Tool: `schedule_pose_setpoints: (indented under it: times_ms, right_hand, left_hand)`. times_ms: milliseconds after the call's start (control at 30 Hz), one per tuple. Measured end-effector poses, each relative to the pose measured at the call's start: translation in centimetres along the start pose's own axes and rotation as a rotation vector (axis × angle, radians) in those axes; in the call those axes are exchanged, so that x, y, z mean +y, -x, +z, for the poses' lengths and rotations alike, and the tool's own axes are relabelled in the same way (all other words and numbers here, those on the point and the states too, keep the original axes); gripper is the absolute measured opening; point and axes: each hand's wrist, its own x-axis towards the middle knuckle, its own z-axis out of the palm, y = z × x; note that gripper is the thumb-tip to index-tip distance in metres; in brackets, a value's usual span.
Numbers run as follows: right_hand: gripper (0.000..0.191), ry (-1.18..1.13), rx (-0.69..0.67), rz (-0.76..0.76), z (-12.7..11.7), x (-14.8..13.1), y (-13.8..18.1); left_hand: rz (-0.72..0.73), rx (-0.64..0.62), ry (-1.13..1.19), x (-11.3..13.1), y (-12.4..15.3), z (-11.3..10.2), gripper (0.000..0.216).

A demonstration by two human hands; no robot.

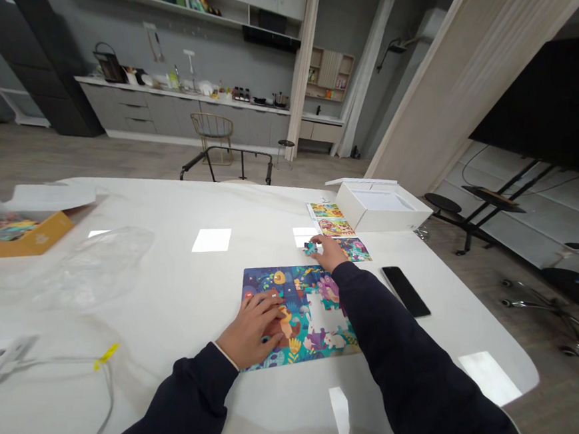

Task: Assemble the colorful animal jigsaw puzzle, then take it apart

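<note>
Left hand [252,328], loosely spread, hides part of the puzzle [298,311]; right hand [329,252] pinches a partly covered piece [309,248].

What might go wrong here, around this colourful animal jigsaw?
The left hand resting on the flat, colourful animal jigsaw might push it askew. The small teal jigsaw piece in the right hand might slip. The dark navy right sleeve, near the black rectangular phone, might nudge it.
</note>
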Motion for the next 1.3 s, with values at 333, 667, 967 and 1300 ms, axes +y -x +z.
schedule_pose_setpoints:
  times_ms: [333,667,967,1300]
  right_hand:
    - [0.032,-0.111,0.066,0.037,-0.1,-0.6,0.5]
    - [0.043,-0.363,0.125,-0.091,-4.8,-3.5,11.1]
    - [0.033,-0.342,-0.017,-0.155,-2.5,-3.1,15.2]
    - [0.027,-0.245,-0.069,-0.207,-1.2,-3.2,15.1]
  left_hand:
    - [0.001,-0.002,-0.028,-0.1,-0.1,0.1,0.033]
    - [0.006,-0.017,-0.028,-0.2,-0.1,0.0,0.033]
    - [0.01,-0.031,-0.043,-0.3,-0.2,0.1,0.034]
    - [0.012,-0.026,-0.029,-0.5,-0.1,0.3,0.036]
